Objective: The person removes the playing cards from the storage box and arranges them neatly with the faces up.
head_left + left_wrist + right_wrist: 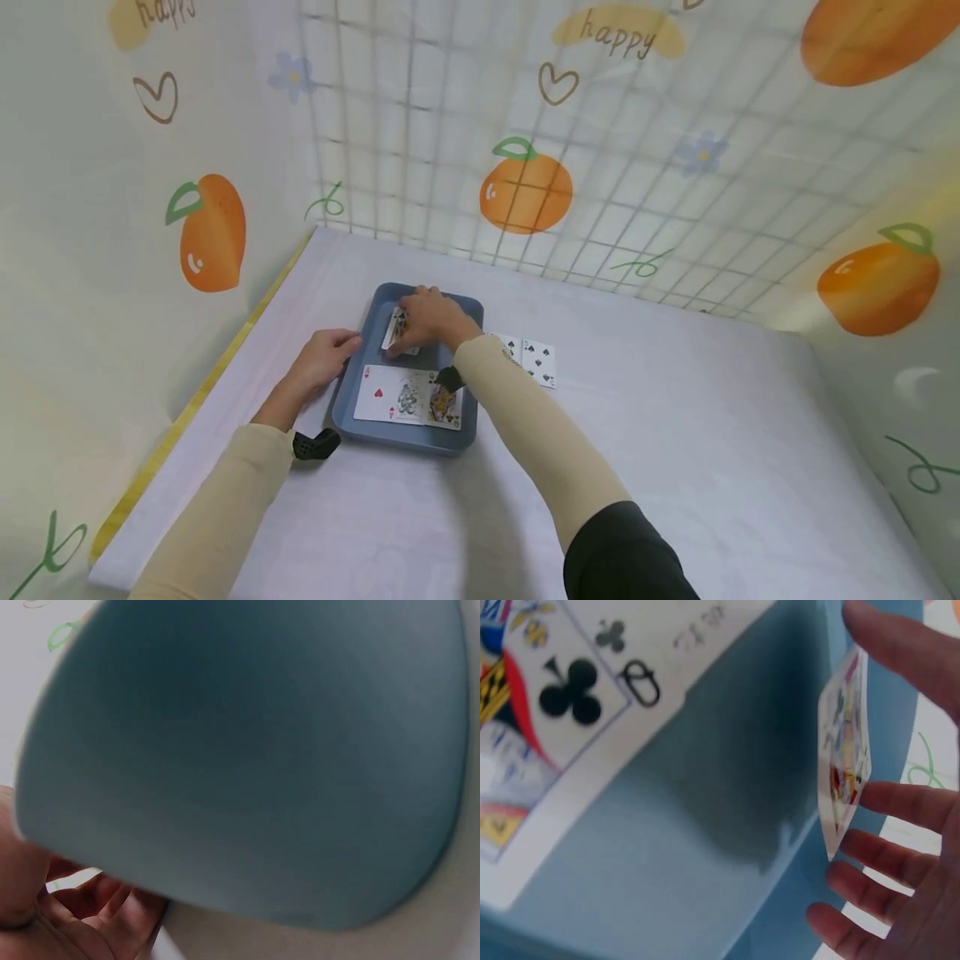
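My left hand (322, 360) holds the left rim of a blue-grey tray (405, 437); the left wrist view shows the left hand (82, 915) at the edge of the tray (247, 765). Over the tray's far part, my right hand (429, 319) holds a playing card (394, 327). In the right wrist view that card (844, 757), with a coloured picture on its face, stands on edge between the thumb and fingertips (885, 799). Along the near part of the tray lie an ace of hearts (377, 393), a joker-like card (408, 396) and a queen of clubs (571, 694).
Two spade cards (539, 362) lie on the white tabletop (675, 433) just right of the tray, partly behind my right forearm. A white wire grid (442, 108) rises behind the table, with fruit-printed sheeting around it. A yellow strip (202, 392) runs along the left edge.
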Demonstrator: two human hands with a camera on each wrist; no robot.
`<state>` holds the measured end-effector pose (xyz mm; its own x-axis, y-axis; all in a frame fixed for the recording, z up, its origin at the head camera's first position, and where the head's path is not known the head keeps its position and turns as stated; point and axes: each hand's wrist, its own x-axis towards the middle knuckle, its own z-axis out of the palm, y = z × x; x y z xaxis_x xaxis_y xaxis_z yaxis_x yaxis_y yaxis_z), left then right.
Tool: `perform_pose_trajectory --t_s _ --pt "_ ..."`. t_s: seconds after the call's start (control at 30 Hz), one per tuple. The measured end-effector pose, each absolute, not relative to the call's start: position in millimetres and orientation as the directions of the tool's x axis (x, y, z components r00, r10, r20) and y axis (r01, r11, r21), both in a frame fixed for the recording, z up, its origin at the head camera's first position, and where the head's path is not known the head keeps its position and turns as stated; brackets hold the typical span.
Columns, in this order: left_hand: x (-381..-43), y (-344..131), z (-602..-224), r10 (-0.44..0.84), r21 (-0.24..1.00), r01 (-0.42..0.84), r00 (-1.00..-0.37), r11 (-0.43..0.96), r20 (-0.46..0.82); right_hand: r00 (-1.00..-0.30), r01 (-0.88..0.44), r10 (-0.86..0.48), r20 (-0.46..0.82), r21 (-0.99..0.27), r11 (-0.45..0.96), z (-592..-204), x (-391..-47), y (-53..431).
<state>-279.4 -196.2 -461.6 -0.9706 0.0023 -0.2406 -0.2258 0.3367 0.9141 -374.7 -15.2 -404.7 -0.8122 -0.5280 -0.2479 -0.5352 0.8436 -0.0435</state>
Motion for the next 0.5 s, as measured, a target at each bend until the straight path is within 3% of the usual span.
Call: perform_pose_trajectory --t_s 0.5 --pt "-275 -194 -460 0.003 0.908 -0.213 -0.973 0.361 -0.230 -0.830 -0.523 -0.512 -0.223 -0.012 0.852 -389 -374 22"
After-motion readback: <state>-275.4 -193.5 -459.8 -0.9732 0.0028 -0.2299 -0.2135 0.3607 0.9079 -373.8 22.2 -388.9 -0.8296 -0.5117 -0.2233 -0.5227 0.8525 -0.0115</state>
